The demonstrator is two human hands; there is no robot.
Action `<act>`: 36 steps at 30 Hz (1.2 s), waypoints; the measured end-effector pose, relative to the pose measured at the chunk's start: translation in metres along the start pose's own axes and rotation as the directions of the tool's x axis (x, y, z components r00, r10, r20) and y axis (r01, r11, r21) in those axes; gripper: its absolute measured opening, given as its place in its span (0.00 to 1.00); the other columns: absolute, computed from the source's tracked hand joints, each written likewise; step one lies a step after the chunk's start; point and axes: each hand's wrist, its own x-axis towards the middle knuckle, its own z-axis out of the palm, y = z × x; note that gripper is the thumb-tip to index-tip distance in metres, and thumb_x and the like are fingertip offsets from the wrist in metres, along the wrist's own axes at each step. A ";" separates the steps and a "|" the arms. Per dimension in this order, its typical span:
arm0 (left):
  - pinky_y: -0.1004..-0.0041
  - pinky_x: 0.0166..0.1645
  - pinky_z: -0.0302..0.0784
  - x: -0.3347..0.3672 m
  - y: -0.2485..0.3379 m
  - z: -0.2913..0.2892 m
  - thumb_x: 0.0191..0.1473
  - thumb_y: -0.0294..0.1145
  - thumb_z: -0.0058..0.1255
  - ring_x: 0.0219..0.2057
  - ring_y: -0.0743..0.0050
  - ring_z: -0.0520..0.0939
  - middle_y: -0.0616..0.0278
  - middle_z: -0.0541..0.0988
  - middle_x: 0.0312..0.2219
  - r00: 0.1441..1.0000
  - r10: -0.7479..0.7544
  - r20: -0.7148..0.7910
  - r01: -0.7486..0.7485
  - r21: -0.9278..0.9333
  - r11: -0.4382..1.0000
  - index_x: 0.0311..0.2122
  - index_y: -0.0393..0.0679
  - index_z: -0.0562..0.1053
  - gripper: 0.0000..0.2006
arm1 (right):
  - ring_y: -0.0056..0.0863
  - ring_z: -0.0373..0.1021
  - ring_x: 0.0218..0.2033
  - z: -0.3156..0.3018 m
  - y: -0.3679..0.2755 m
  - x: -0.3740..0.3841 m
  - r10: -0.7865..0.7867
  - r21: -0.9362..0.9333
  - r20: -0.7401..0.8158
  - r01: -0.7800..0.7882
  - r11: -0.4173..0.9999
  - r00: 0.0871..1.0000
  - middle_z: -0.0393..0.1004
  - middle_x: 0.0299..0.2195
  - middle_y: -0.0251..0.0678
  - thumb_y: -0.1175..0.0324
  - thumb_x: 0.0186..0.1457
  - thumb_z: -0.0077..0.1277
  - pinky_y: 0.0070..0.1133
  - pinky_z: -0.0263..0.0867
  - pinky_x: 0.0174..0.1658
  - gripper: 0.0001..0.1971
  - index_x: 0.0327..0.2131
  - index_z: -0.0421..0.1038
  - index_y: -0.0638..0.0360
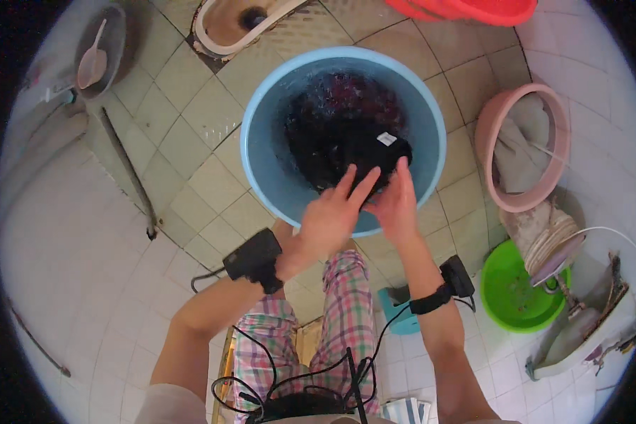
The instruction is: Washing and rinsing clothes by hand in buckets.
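A wet black garment [357, 145] with a small white label is bunched up in dark, reddish water inside a light blue tub [256, 169]. My left hand [332, 215] reaches over the tub's near rim, its fingers stretched out and apart on the cloth; the thumb is hidden. Beside it, my right hand [397, 201] holds the garment's near right edge between thumb and fingers. Part of the cloth lies beneath both hands, so the exact grip is partly covered. A black device is strapped to each wrist, with cables hanging from them.
A squat toilet [222, 46] lies beyond the tub, with a red basin [473, 8] at the far right. To the right are a pink basin [487, 141] holding greyish cloth, a green basin [498, 290] and a sink [579, 339]. A grey basin [116, 49] holds a pink ladle [92, 67] at far left.
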 end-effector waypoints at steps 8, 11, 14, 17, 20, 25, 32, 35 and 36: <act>0.55 0.50 0.57 0.034 -0.053 0.043 0.36 0.36 0.52 0.51 0.37 0.52 0.40 0.49 0.52 0.987 -0.127 -0.101 0.129 0.012 0.992 0.52 0.42 0.52 0.36 | 0.44 0.63 0.41 -0.058 0.045 0.119 -0.460 -0.930 -0.038 0.137 0.341 0.887 0.67 0.37 0.49 0.67 0.40 0.50 0.29 0.58 0.45 0.22 0.40 0.61 0.68; 0.54 0.53 0.51 0.058 -0.082 0.069 0.35 0.43 0.52 0.52 0.34 0.48 0.41 0.46 0.53 0.967 -0.255 0.001 0.254 0.061 0.965 0.52 0.43 0.52 0.38 | 0.46 0.62 0.42 -0.065 0.059 0.156 -0.481 -0.994 -0.043 0.010 0.108 0.876 0.65 0.39 0.51 0.67 0.41 0.47 0.30 0.58 0.45 0.20 0.40 0.61 0.65; 0.55 0.55 0.49 0.083 -0.099 0.097 0.36 0.48 0.51 0.53 0.35 0.48 0.42 0.48 0.53 0.972 -0.234 0.036 0.232 0.056 0.971 0.53 0.44 0.52 0.38 | 0.46 0.62 0.41 -0.088 0.058 0.191 -0.400 -0.987 0.034 -0.033 -0.159 0.916 0.65 0.39 0.52 0.66 0.40 0.47 0.30 0.59 0.45 0.22 0.42 0.60 0.66; 0.57 0.55 0.50 0.082 -0.116 0.089 0.37 0.50 0.49 0.53 0.39 0.49 0.44 0.52 0.51 0.969 -0.216 0.116 0.216 0.014 0.976 0.51 0.43 0.55 0.36 | 0.46 0.63 0.41 -0.071 0.055 0.181 -0.357 -0.994 0.085 0.055 -0.094 0.930 0.65 0.38 0.53 0.68 0.38 0.49 0.31 0.59 0.44 0.21 0.38 0.63 0.68; 0.62 0.53 0.55 0.068 -0.102 0.074 0.41 0.49 0.47 0.50 0.49 0.59 0.46 0.64 0.45 0.967 -0.234 0.102 0.238 -0.030 0.971 0.46 0.40 0.63 0.29 | 0.48 0.64 0.39 -0.070 0.049 0.155 -0.479 -0.998 -0.046 -0.020 0.060 0.876 0.67 0.35 0.52 0.70 0.37 0.49 0.33 0.60 0.42 0.16 0.33 0.66 0.67; 0.68 0.41 0.67 0.003 -0.085 0.008 0.44 0.38 0.47 0.39 0.57 0.72 0.47 0.70 0.37 0.951 -0.309 -0.020 0.281 -0.357 0.891 0.41 0.34 0.65 0.21 | 0.51 0.65 0.34 -0.047 0.052 0.062 -0.583 -0.976 -0.078 0.057 0.209 0.809 0.69 0.30 0.50 0.73 0.37 0.47 0.35 0.61 0.39 0.11 0.30 0.68 0.64; 0.72 0.40 0.68 -0.074 -0.079 -0.024 0.44 0.32 0.45 0.38 0.66 0.73 0.51 0.71 0.36 0.933 -0.350 -0.083 0.295 -0.383 0.876 0.42 0.35 0.64 0.18 | 0.49 0.65 0.33 -0.054 -0.007 -0.080 -0.697 -0.887 0.063 0.360 0.290 0.715 0.69 0.27 0.52 0.74 0.39 0.45 0.33 0.61 0.36 0.10 0.30 0.67 0.64; 0.73 0.39 0.68 -0.106 -0.106 -0.058 0.44 0.30 0.45 0.36 0.68 0.73 0.54 0.71 0.35 0.913 -0.396 -0.098 0.327 -0.404 0.854 0.41 0.35 0.64 0.17 | 0.47 0.65 0.32 -0.035 -0.036 -0.140 -0.695 -0.839 0.038 0.401 0.368 0.718 0.69 0.26 0.51 0.75 0.40 0.46 0.31 0.61 0.34 0.09 0.30 0.67 0.65; 0.74 0.39 0.68 -0.114 -0.121 -0.072 0.44 0.29 0.46 0.35 0.70 0.73 0.55 0.71 0.34 0.902 -0.427 -0.064 0.352 -0.464 0.813 0.41 0.35 0.64 0.17 | 0.47 0.66 0.31 -0.030 -0.049 -0.162 -0.685 -0.822 0.030 0.408 0.397 0.728 0.69 0.26 0.52 0.75 0.40 0.46 0.29 0.61 0.33 0.09 0.30 0.67 0.65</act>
